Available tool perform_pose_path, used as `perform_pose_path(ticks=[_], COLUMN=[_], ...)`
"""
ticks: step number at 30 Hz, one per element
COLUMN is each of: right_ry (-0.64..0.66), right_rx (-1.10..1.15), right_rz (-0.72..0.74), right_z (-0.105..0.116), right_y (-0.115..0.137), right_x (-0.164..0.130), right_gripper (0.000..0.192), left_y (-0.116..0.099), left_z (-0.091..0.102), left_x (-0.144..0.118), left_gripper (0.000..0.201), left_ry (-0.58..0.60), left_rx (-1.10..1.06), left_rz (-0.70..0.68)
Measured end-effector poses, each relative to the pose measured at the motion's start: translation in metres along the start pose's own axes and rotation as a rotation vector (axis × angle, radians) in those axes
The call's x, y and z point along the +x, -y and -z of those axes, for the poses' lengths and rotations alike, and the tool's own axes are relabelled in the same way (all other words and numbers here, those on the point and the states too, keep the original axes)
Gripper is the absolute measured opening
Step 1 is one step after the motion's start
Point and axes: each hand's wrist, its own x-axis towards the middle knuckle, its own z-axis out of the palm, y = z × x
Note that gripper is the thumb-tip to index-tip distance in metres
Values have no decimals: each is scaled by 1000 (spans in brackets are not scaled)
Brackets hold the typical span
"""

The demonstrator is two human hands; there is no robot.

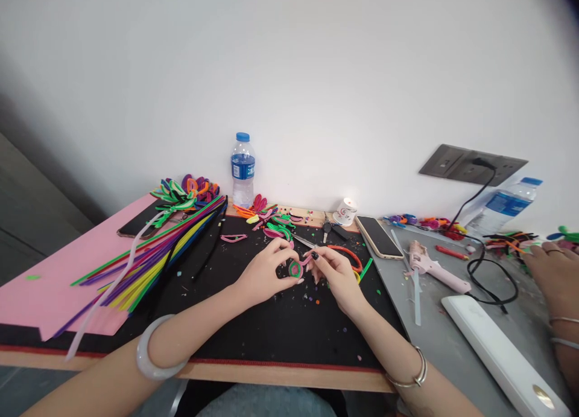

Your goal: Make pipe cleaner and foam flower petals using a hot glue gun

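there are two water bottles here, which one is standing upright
The blue-capped bottle against the wall behind the black mat stands upright; the other bottle, at far right, lies tilted.

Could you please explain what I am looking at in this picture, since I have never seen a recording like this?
There is no machine: a person wears a camera on the head, which looks down at their own two bare hands. The left hand and right hand meet over a black mat on a desk against a white wall, and their fingers together hold a small coil of pink and green pipe cleaner. Left of them lie a bundle of long pipe cleaners and a pink sheet. Behind stand a water bottle, a small cup and finished loops. To the right lie a phone, a pink glue gun and a white bar. The hand at the far right edge belongs to another person.
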Motion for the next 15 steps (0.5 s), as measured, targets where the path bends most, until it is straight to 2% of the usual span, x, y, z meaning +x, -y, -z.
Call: perform_pose_path(ticks=[5, 9, 12, 15], right_ry=[-80, -177, -237, -378], right_rx=[-48, -263, -576, -915], right_rz=[46, 95, 101, 55], right_z=[5, 20, 54, 111], right_y=[7, 31, 52, 62], right_x=[0, -4, -10, -15], right_gripper=[23, 18, 19, 32], left_y=[-1, 0, 1, 2], left_z=[2, 2, 1, 1], left_x=[1, 2, 1, 1], left_gripper=[21, 19, 20, 19], left_ry=[-16, -28, -47, -49], left_rx=[-30, -39, -47, -63], left_rz=[-9, -6, -4, -6])
